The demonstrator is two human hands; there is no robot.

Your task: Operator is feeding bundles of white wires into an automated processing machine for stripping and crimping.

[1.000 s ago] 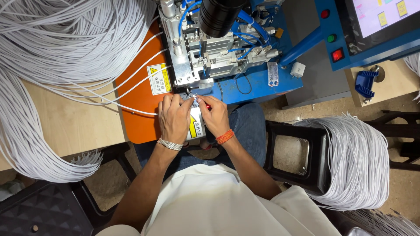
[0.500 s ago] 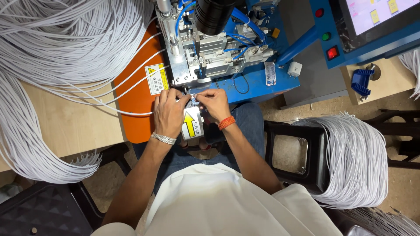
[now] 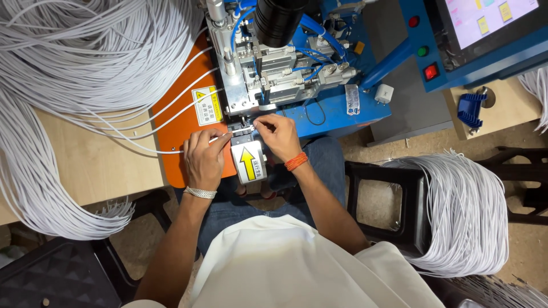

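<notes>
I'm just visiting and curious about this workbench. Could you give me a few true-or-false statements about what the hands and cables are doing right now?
1. Both hands pinch a white cable at the machine's front. True: the left hand and right hand hold the white cable.
2. The right wrist wears an orange band. True.
3. The black stool beside the person is bare. False: a bundle of white cables hangs over it.
4. The arrow label is red. False: it is yellow.
</notes>
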